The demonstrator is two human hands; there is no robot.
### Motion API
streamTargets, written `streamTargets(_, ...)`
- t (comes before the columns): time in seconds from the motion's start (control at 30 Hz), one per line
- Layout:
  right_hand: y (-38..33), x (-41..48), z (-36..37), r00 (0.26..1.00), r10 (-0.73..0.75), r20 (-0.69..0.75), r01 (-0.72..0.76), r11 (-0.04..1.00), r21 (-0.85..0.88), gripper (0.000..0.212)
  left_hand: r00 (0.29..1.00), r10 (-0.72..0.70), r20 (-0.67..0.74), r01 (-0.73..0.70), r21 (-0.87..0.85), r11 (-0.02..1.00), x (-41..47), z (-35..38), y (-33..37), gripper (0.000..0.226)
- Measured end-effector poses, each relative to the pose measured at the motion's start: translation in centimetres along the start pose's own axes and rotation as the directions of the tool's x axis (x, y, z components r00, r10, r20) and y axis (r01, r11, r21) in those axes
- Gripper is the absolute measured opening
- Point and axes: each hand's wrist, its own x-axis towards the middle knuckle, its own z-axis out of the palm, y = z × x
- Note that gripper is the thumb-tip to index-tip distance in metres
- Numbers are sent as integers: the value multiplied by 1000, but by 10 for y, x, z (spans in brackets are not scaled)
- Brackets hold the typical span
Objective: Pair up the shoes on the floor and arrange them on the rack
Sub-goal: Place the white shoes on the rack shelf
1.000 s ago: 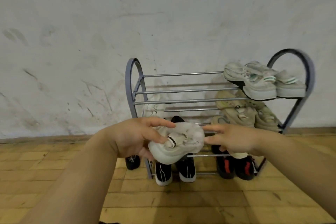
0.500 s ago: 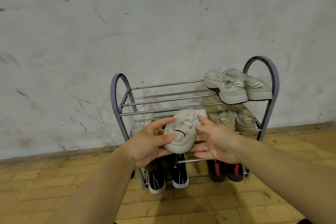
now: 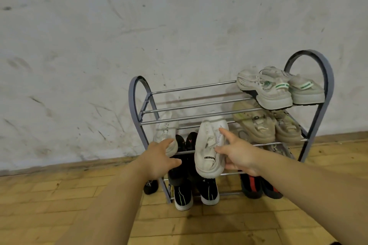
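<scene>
White shoe point(image 3: 209, 147) half-hidden behind right hand point(image 3: 239, 154).

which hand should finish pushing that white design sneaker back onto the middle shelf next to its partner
Right. The right hand already rests on the white sneaker, fingers spread along its side. The left hand is busy at the heel of the matching sneaker on the rack.
</scene>
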Motion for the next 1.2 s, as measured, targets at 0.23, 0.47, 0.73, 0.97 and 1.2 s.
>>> streamTargets(0.23,-3,63,21,986,-162,-41,149,962,-230,60,996,-60,61,51,132,990,32,17,-31,90)
streamTargets(0.47,-10,121,49,953,-250,-169,186,928,-323,34,992,-51,117,38,110,993,49,19,-47,91)
streamTargets(0.73,10,139,48,947,-249,-202,94,819,-567,57,989,-36,142,28,59,998,51,13,-58,90)
streamTargets(0.97,1,99,50,966,-256,-44,137,647,-750,72,989,-14,146,6,54,999,48,10,-50,87)
streamTargets(1.2,-6,38,55,967,-235,93,194,455,-869,68,997,18,71,-23,67,997,18,-9,-30,79)
